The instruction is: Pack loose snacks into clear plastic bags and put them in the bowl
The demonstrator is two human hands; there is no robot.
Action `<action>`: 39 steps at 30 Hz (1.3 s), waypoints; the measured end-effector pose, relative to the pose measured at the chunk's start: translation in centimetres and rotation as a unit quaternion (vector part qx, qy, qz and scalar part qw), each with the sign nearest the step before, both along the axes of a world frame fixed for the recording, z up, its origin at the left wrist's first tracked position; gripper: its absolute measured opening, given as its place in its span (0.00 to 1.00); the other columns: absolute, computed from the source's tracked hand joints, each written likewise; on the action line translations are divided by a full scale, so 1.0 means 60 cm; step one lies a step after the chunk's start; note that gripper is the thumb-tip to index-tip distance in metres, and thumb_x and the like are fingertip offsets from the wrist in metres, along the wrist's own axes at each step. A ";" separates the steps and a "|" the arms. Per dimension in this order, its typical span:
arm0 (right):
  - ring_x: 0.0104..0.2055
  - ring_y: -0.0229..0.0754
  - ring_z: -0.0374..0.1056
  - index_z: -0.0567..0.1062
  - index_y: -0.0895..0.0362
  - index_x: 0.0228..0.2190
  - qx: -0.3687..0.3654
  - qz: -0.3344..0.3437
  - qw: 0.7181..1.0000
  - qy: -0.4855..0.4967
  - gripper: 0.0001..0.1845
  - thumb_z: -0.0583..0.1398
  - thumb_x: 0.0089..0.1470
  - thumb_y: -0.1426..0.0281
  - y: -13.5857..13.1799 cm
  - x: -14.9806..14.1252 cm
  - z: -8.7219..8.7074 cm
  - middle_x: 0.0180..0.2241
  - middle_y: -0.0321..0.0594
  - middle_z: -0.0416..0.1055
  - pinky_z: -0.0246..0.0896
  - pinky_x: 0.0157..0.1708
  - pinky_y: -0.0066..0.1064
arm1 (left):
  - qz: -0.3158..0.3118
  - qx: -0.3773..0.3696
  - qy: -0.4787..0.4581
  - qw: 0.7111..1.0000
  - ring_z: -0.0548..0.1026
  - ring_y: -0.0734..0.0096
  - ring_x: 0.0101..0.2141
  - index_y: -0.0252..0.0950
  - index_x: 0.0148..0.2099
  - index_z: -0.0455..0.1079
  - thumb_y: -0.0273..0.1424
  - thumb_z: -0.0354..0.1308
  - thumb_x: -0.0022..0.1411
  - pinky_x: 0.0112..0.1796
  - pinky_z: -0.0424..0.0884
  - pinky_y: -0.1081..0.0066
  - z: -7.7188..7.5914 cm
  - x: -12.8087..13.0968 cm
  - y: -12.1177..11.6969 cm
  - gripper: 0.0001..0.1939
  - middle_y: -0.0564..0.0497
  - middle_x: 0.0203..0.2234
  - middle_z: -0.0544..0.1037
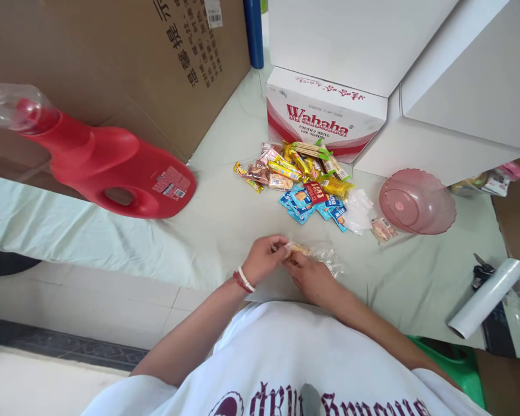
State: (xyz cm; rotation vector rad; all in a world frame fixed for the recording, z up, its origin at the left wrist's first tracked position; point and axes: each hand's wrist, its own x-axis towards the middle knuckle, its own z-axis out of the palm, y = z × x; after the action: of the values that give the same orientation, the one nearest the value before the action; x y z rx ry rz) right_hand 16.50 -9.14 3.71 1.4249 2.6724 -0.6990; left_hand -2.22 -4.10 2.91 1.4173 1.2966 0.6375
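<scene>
My left hand (266, 258), with a white and red bracelet at the wrist, pinches the left end of a small yellowish snack in a see-through wrapper (300, 249). From the near side, my right hand (312, 277) has its fingers closed on the same snack, partly covering it. Crinkled transparent plastic (331, 257) lies just beyond and right of the right hand; whether it joins the wrapper I cannot tell. Farther back are a pile of yellow and brown snack packets (286, 167), several blue sachets (299, 202), a red sachet (314, 193) and some white plastic packaging (357, 211).
A Wahaha carton (325, 118) stands behind the pile. To the right are a pink bowl (418, 202), a small packet (383, 230), keys (483, 268) and a white roll (487, 297). A red jug (125, 167) stands left, before a large cardboard box (125, 63).
</scene>
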 end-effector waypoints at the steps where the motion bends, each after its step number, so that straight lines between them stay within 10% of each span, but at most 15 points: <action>1: 0.42 0.46 0.74 0.74 0.50 0.55 -0.003 -0.002 1.000 0.029 0.21 0.56 0.63 0.75 -0.002 0.004 -0.001 0.50 0.46 0.74 0.66 0.37 0.31 | -0.032 0.021 0.018 0.999 0.77 0.68 0.33 0.38 0.41 0.79 0.32 0.53 0.64 0.37 0.74 0.69 0.000 0.014 -0.006 0.12 0.51 0.33 0.82; 5: 0.46 0.44 0.73 0.78 0.52 0.48 -0.047 -0.019 0.978 0.202 0.15 0.55 0.64 0.74 -0.011 0.041 0.007 0.49 0.43 0.76 0.69 0.44 0.33 | -0.101 0.154 0.186 0.965 0.75 0.60 0.43 0.39 0.46 0.80 0.24 0.49 0.65 0.47 0.72 0.61 -0.011 0.052 -0.024 0.18 0.46 0.39 0.81; 11: 0.53 0.54 0.68 0.71 0.53 0.59 0.114 -0.272 0.924 0.245 0.26 0.61 0.62 0.59 0.031 0.097 -0.004 0.50 0.49 0.74 0.63 0.56 0.49 | -0.108 0.250 0.312 0.910 0.68 0.59 0.37 0.44 0.46 0.80 0.26 0.53 0.66 0.43 0.66 0.57 -0.016 0.062 -0.047 0.16 0.45 0.34 0.77; 14: 0.52 0.55 0.67 0.62 0.53 0.66 0.069 -0.250 0.923 0.286 0.40 0.65 0.58 0.57 0.059 0.102 -0.027 0.44 0.45 0.76 0.61 0.56 0.53 | -0.074 0.266 0.322 0.906 0.67 0.56 0.38 0.47 0.47 0.80 0.27 0.55 0.65 0.42 0.64 0.57 -0.027 0.061 -0.057 0.15 0.45 0.34 0.75; 21: 0.50 0.49 0.67 0.80 0.48 0.39 0.001 -0.117 0.927 0.356 0.08 0.59 0.65 0.65 0.002 0.146 -0.005 0.36 0.42 0.73 0.65 0.51 0.44 | 0.078 0.237 0.260 0.933 0.69 0.51 0.49 0.33 0.60 0.68 0.40 0.57 0.67 0.50 0.67 0.54 -0.068 0.053 -0.065 0.24 0.38 0.48 0.74; 29: 0.42 0.46 0.68 0.79 0.52 0.35 -0.129 -0.016 0.973 0.194 0.13 0.55 0.68 0.67 -0.092 0.224 0.040 0.32 0.42 0.72 0.66 0.45 0.41 | 0.033 0.150 0.311 0.938 0.71 0.47 0.52 0.36 0.62 0.68 0.41 0.57 0.65 0.51 0.66 0.51 -0.052 0.062 -0.046 0.26 0.38 0.50 0.77; 35: 0.53 0.56 0.66 0.75 0.53 0.53 0.091 -0.291 0.937 0.170 0.23 0.60 0.62 0.54 -0.051 0.235 0.011 0.48 0.51 0.71 0.64 0.53 0.49 | 0.050 0.091 0.301 0.948 0.73 0.48 0.48 0.35 0.55 0.72 0.40 0.63 0.58 0.49 0.67 0.51 -0.047 0.069 -0.029 0.25 0.41 0.41 0.77; 39: 0.65 0.63 0.54 0.77 0.56 0.46 0.099 -0.245 0.957 0.119 0.18 0.65 0.57 0.59 -0.032 0.170 -0.032 0.61 0.56 0.64 0.54 0.62 0.58 | 0.102 0.143 0.249 0.952 0.72 0.56 0.41 0.37 0.42 0.69 0.34 0.64 0.54 0.45 0.70 0.56 -0.045 0.076 -0.040 0.14 0.47 0.36 0.73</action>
State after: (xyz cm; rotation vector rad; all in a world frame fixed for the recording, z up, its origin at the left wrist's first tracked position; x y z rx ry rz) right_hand 26.67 -11.08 1.76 2.2352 2.6318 -0.6749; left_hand 2.32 -6.47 0.22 1.7684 1.8232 0.6458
